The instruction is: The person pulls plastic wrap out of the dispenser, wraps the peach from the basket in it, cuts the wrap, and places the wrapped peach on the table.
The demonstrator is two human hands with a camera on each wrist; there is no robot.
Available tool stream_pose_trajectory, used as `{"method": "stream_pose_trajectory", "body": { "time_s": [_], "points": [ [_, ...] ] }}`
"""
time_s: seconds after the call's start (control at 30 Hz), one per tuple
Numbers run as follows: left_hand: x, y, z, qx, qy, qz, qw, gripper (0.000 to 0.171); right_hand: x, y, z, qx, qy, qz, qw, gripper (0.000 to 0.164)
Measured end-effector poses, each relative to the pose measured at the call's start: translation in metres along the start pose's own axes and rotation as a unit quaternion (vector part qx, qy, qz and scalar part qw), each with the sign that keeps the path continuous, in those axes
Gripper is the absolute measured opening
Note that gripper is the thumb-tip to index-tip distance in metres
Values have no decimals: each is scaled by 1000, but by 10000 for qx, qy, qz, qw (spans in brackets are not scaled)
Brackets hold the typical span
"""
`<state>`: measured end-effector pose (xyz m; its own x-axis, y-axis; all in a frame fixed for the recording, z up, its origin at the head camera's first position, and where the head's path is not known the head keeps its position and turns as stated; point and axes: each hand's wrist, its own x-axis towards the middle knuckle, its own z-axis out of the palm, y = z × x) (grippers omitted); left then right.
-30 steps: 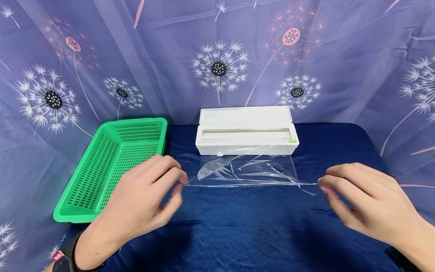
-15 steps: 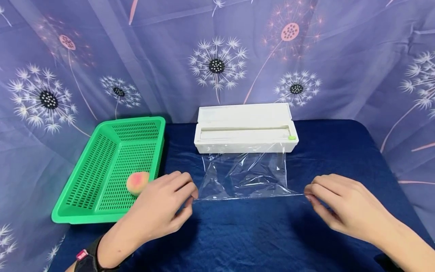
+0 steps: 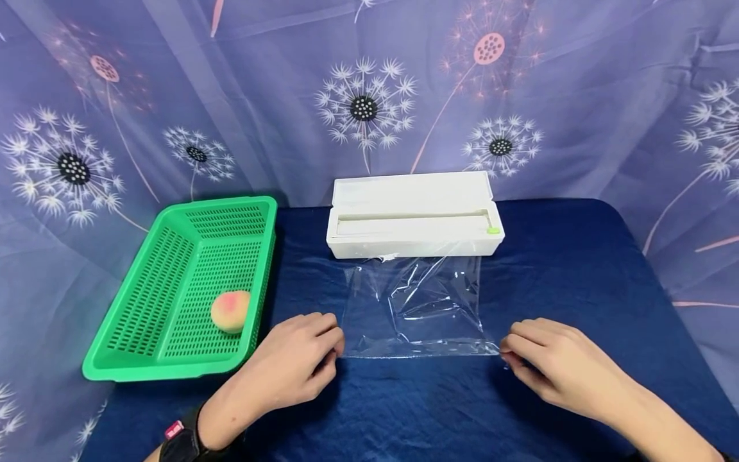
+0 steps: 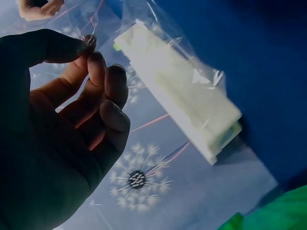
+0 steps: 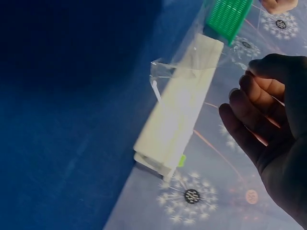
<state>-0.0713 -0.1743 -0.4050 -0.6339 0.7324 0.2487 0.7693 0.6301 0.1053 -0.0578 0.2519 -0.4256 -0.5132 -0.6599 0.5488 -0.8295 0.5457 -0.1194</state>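
A clear sheet of plastic wrap (image 3: 416, 308) stretches from the front of a white wrap dispenser box (image 3: 412, 247) toward the near side of the table. At its near left corner my left hand (image 3: 300, 356) pinches the film between thumb and fingertips. The near right corner is pinched by my right hand (image 3: 554, 362). Both wrist views show thumb meeting index finger on the film, the other fingers loosely bent. Creases and bright glints run across the sheet. The dispenser's lid stands raised at the back, and a small green slider (image 3: 493, 230) sits at its right end.
A green perforated basket (image 3: 265, 256) stands at the left, a pink and yellow peach (image 3: 231, 310) inside against its right wall. Dark blue cloth (image 3: 416, 410) covers the table. A purple dandelion-print curtain (image 3: 277, 96) hangs right behind the dispenser.
Both hands have come nearer the body and closer together, drawing out a longer stretch of film. The peach, earlier hidden behind the left hand, has come into sight.
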Motion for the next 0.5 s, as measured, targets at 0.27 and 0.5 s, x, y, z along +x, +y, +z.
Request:
{"method": "stream_pose_trajectory", "body": {
  "time_s": [0.27, 0.5],
  "points": [
    [-5, -1, 24, -41, -308, -134, 9994, 11, -10, -2, 21, -24, -534, 232, 9983, 34],
    [-11, -3, 38, -58, -351, -193, 9992, 11, -18, -3, 36, 57, -695, 486, 9964, 14]
  ]
}}
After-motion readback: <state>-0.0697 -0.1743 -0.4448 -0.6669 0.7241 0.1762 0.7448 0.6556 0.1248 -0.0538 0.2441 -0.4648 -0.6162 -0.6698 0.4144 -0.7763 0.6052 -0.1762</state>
